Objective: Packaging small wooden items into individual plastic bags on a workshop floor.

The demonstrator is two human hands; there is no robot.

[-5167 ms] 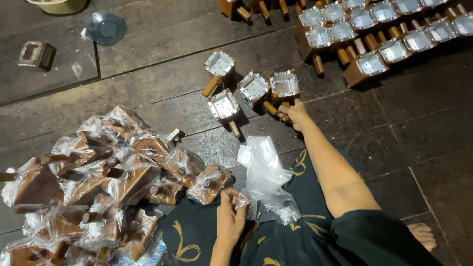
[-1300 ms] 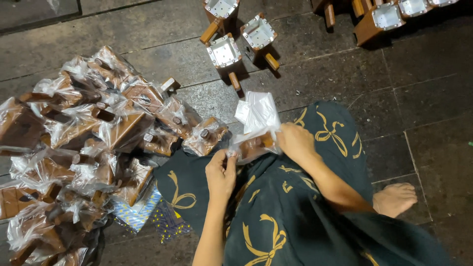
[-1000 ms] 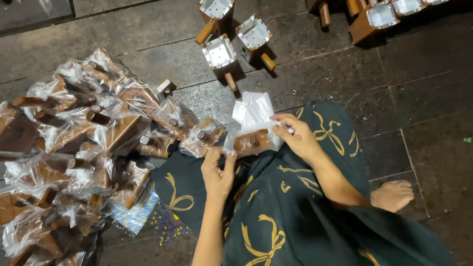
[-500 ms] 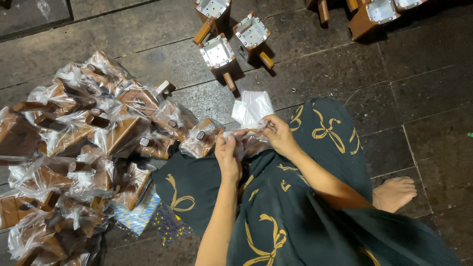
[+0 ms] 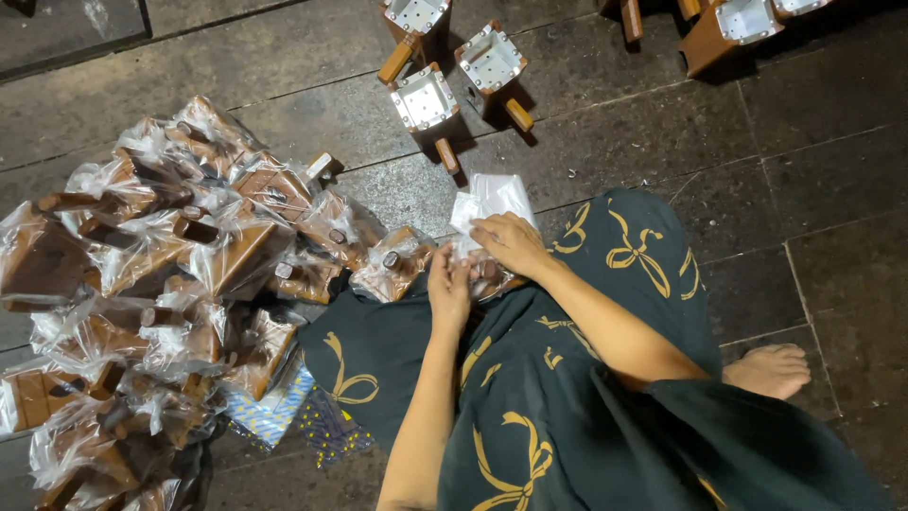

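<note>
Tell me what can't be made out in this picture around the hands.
Head view:
- Item between left hand and right hand: covered by both hands and clear plastic bag.
- Wooden pieces at the top edge: cut off.
- Bagged pile contents: blurred by crinkled plastic.

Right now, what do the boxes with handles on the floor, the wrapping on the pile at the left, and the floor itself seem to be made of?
Boxes with handles: brown wood by colour, with pale, possibly metal, lining; uncertain. Wrapping on the pile: thin clear plastic, since it crinkles, glints and shows brown pieces through. Floor: dark stone or tile slabs with visible joints, matte.
</note>
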